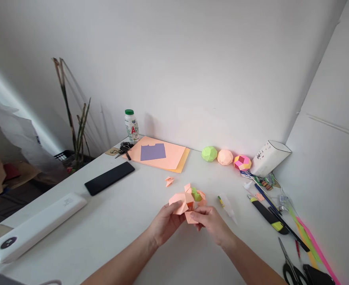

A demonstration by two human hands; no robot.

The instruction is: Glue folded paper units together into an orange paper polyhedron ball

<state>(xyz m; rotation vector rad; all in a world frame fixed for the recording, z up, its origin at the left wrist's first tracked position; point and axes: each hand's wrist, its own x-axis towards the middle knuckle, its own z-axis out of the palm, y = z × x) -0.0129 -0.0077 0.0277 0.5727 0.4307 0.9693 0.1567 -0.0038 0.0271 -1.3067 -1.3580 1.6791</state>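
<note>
Both hands meet over the white table (112,221), holding a folded paper model (189,198) made of peach pieces with a bit of green inside. My left hand (164,223) pinches its left flap between thumb and fingers. On the lower right side of the model, the fingers of my right hand (211,223) are closed on a peach flap. A small loose peach folded piece (169,181) lies just beyond the model.
A stack of peach and orange sheets (165,156) with a purple piece lies at the back, next to a bottle (131,126) and keys (123,148). A black phone (109,177) and a white case (35,227) lie left. Three paper balls (224,156), a white box (269,157), a glue tube (227,206), pens, a cutter (268,215) and scissors (291,267) are right.
</note>
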